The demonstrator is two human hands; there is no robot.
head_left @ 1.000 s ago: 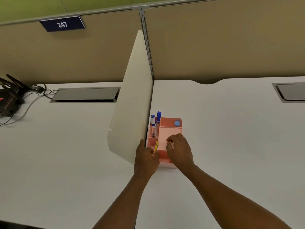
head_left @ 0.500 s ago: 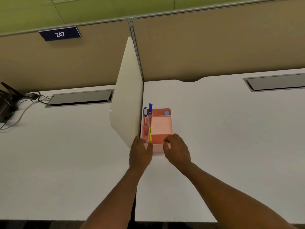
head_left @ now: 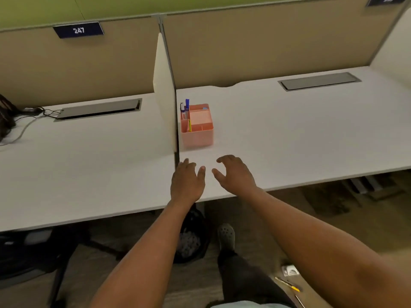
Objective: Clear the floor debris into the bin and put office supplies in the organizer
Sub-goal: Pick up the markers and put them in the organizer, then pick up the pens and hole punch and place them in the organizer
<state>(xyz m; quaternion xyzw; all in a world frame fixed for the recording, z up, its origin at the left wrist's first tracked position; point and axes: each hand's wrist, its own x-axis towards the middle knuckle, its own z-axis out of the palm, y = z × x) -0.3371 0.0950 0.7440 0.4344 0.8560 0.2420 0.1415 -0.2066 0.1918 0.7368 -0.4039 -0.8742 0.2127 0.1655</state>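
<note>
Hovering over the front part of the white worktop (head_left: 289, 130), the left hand (head_left: 186, 183) and right hand (head_left: 235, 176) sit side by side a little apart, fingers loosely spread and slightly bent, holding nothing and clear of the pink organizer (head_left: 196, 127). That organizer stands farther back on the worktop just beside the cream divider panel (head_left: 163, 96), with blue-capped markers (head_left: 186, 106) upright in its back-left compartment and a yellow pencil (head_left: 190, 125) in the slot in front of them. On the partition a dark blue plate (head_left: 78, 30) reads "247", while below the worktop edge a black bin (head_left: 191, 236) holds crumpled paper and a yellow pen (head_left: 288, 284) and small white item (head_left: 289, 270) lie on the floor.
</note>
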